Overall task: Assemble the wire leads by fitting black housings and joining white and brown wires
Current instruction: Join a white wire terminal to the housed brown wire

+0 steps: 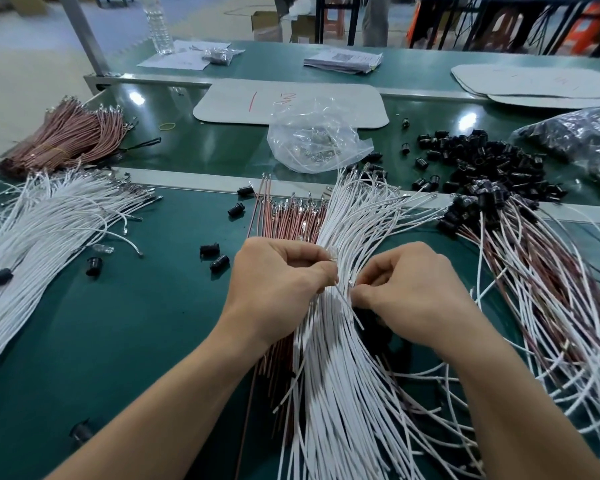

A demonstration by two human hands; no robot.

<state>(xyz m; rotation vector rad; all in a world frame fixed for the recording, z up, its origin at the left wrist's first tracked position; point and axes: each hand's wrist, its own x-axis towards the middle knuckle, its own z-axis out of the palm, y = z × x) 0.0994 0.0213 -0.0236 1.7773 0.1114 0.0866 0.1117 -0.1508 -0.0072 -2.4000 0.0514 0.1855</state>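
- White wires [340,403], thin, smooth and round, fan across the green mat [118,341] under both wrists.
- Left hand [278,282] pinches a small clear part [331,253] (too small to name); right hand [407,289] pinches one white lead [347,308].
- Brown wires [284,220] lie just left; glossy black housings [482,157] heap beyond, right.

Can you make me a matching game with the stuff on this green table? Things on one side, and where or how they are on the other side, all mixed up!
Things:
1. water bottle
2. rubber band
3. clear plastic bag
4. pile of black housings

Clues:
A. crumpled, in the middle of the table
B. yellow, lying flat
C. standing upright, far left
D. heaped on the right

Pairs: 1-C, 2-B, 3-A, 4-D
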